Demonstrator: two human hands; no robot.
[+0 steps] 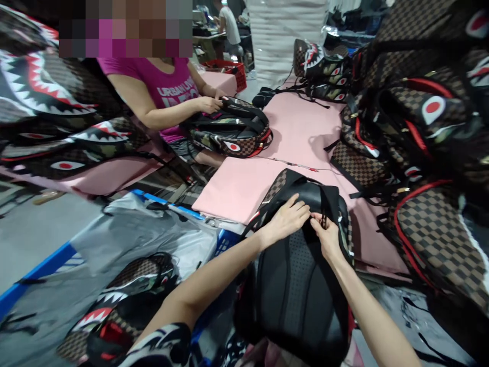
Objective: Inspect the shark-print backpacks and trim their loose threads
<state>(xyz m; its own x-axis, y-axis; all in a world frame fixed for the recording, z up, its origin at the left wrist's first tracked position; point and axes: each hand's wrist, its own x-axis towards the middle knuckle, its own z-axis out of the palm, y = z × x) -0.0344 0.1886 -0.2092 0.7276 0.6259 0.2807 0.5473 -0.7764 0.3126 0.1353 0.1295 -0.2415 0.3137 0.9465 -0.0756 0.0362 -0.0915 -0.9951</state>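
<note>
A black backpack (298,285) with a padded back panel leans upright in front of me, against the table's edge. Its back faces me, and brown checks show at its upper side. Over its top part lies my left hand (288,219), index finger stretched out and the other fingers bent; what their tips pinch is too small to make out. Close beside it, my right hand (327,235) pinches a thin black strap (324,214) near the top of the backpack. The fingertips of both hands nearly meet there.
Across the pink table (237,188) a person in a magenta shirt (168,97) handles another backpack (237,127). Piled checked backpacks (431,224) line the right side; more are stacked (64,132) at left. A blue-rimmed bin (49,270) with plastic lining holds backpacks at lower left.
</note>
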